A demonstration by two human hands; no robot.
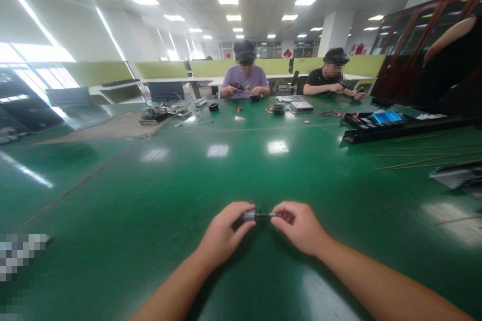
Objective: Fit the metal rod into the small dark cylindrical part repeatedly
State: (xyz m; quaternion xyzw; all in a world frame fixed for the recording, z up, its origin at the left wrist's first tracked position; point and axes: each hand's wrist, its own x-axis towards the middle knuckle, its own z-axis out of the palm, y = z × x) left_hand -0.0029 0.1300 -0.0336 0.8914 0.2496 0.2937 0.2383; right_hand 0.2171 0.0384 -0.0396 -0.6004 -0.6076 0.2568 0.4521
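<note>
Between my two hands, low in the middle of the head view, is a small tool-like object (pixel 259 215) with a thick grey part on the left and a thin dark shaft on the right. My left hand (pixel 228 233) is closed round the grey end, thumb below and fingers above. The fingertips of my right hand (pixel 299 225) pinch the tip of the thin shaft. The object lies roughly level, just above the green table (pixel 188 180). Its ends are partly hidden by my fingers.
Across the table sit a person in a purple shirt (pixel 259 77) and one in black (pixel 315 79). Electronic parts (pixel 161 111), a small black box (pixel 213 107) and a grey box (pixel 302 107) lie toward the far edge. Thin rods (pixel 417 154) and a black rail (pixel 399 130) are right.
</note>
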